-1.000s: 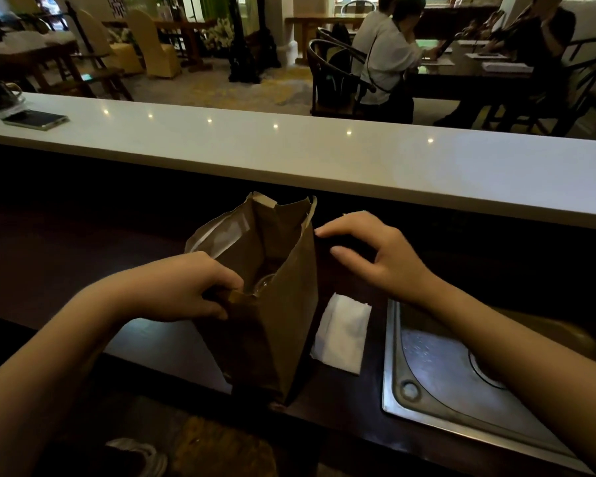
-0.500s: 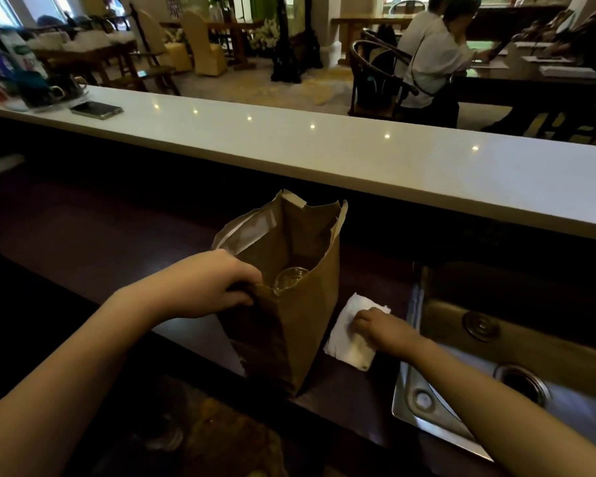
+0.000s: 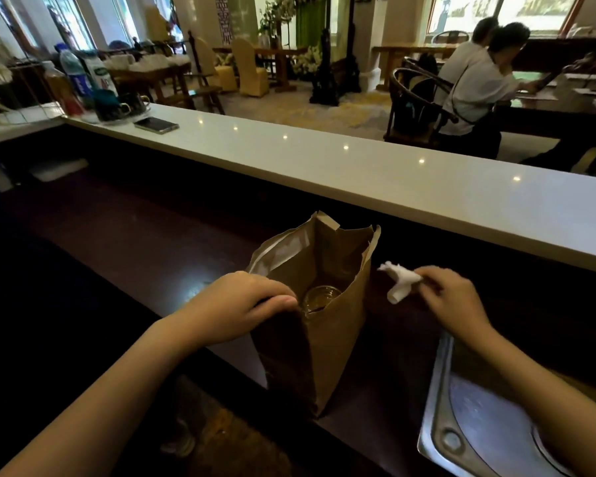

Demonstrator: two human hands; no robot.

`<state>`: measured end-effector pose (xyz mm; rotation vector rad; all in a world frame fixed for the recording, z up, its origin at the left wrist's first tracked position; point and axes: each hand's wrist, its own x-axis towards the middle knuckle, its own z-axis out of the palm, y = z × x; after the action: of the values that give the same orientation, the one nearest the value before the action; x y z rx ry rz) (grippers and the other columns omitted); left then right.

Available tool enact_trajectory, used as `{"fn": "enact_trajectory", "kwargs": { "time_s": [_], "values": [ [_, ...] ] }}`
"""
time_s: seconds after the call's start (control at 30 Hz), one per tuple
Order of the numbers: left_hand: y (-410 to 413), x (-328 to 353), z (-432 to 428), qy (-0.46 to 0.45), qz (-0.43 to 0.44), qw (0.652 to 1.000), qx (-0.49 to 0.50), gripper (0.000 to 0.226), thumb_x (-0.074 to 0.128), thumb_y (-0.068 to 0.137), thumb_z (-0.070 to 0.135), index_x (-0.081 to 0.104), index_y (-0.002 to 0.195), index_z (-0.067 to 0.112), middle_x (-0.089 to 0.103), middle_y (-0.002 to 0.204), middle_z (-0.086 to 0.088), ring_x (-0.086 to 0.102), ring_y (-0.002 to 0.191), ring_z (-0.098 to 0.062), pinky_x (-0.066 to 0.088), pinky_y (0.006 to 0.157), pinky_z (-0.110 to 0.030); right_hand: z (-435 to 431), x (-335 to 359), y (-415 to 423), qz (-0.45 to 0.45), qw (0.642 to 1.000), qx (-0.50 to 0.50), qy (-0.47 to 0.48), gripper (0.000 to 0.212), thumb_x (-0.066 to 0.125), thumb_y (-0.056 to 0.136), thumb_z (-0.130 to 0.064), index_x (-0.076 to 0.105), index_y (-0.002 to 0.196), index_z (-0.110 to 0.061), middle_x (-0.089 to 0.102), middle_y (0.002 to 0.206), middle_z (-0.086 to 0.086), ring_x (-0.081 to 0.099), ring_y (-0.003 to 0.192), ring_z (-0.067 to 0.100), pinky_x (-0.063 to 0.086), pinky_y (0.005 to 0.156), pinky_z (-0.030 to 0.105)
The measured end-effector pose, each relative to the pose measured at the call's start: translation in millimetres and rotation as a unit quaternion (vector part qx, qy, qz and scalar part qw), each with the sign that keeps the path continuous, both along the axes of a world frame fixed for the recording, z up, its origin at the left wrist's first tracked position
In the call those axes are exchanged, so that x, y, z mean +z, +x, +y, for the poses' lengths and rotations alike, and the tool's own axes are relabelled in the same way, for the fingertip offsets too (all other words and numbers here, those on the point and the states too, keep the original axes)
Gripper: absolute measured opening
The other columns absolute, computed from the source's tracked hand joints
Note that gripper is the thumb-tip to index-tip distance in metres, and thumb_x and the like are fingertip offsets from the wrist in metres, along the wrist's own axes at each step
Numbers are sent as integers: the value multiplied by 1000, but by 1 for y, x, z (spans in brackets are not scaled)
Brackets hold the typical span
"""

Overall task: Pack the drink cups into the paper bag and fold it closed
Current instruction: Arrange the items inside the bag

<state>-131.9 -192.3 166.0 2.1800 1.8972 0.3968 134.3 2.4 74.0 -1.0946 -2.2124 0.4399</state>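
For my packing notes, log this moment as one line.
left hand: gripping paper bag rim | right hand: holding napkin beside bag | cup: inside | bag: open, unfolded

A shiny metal sink (image 3: pixel 437 401) is sitting at 4 o'clock. A long white counter (image 3: pixel 358 173) is running across the middle. A phone (image 3: pixel 156 125) is lying on it at 10 o'clock, near some bottles (image 3: pixel 74 79).

Cup (image 3: pixel 320 297) inside bag (image 3: pixel 327 339); sink (image 3: pixel 437 425) to its right.
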Motion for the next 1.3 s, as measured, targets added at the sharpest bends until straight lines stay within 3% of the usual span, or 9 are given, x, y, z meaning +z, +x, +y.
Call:
{"fn": "enact_trajectory", "kwargs": {
  "time_s": [0.1, 0.2, 0.3, 0.4, 0.5, 0.63, 0.9, 1.07, 1.3],
  "values": [
    [-2, -4, 14, 59, -36, 997, 41, 39, 34, 94, 40, 57, 121, 23, 58, 129, 4, 46, 123, -6, 34, 102, -24, -3, 60, -12, 53, 997, 38, 47, 18, 60, 84, 1, 67, 99, -7, 68, 94, 12, 60, 84, 26, 49, 72, 37],
    [-11, -10, 40, 31, -7, 995, 96, 45, 44, 93, 34, 38, 135, 21, 28, 151, -3, 16, 141, -12, 11, 115, -29, -10, 100, -41, 70, 990, 86, 88, 19, 58, 85, -1, 65, 103, -6, 67, 101, 12, 56, 88, 18, 45, 77, 29],
    [-21, -17, 62, -56, 18, 986, 154, 60, 52, 89, 31, 25, 142, 21, 5, 156, -8, 4, 143, -22, 19, 116, -41, -24, 114, -79, 48, 982, 153, 99, 22, 58, 84, 0, 64, 105, -4, 67, 104, 15, 58, 94, 23, 49, 82, 35],
    [-26, -23, 74, -69, -18, 979, 188, 52, 56, 86, 17, 38, 135, 18, 35, 145, -12, 41, 127, -31, 41, 95, -35, -36, 109, -110, -26, 967, 229, 107, 21, 58, 85, -3, 63, 105, -3, 66, 105, 16, 58, 99, 28, 48, 85, 39],
    [-29, -27, 73, -39, 4, 982, 182, 49, 56, 83, 16, 45, 130, 23, 60, 122, -9, 56, 108, -27, 40, 81, -27, -41, 94, -119, -151, 946, 270, 98, 21, 54, 88, -11, 61, 108, -9, 64, 111, 10, 55, 107, 24, 47, 89, 37],
    [-32, -32, 63, -12, -7, 988, 151, 59, 50, 86, 6, 35, 137, 29, 60, 124, -6, 56, 108, -24, 41, 79, -24, -50, 74, -104, -304, 910, 258, 110, 24, 47, 92, -20, 57, 113, -18, 61, 116, 1, 50, 112, 17, 49, 88, 34],
    [-30, -13, 70, -9, 16, 1000, -9, 58, 50, 88, 8, 34, 136, 36, 58, 127, 1, 54, 111, -17, 47, 92, -32, -91, 62, -98, -372, 888, 260, 82, 24, 48, 90, -17, 52, 113, -16, 58, 114, 5, 50, 106, 24, 45, 73, 36],
    [-28, -15, 70, -18, -9, 999, -26, 53, 54, 87, 20, 36, 135, 34, 58, 126, -1, 55, 111, -19, 47, 93, -39, -66, 61, -135, -408, 879, 237, 65, 25, 45, 91, -13, 55, 115, -11, 58, 119, 10, 53, 111, 27, 50, 88, 42],
    [-31, -21, 67, -17, -34, 999, -24, 57, 54, 87, 16, 32, 137, 34, 55, 128, 0, 53, 112, -17, 47, 94, -38, -71, -3, -157, -539, 812, 222, 14, 36, 45, 94, -15, 46, 129, -7, 46, 135, 19, 42, 123, 37, 40, 96, 50]
  ]
}}
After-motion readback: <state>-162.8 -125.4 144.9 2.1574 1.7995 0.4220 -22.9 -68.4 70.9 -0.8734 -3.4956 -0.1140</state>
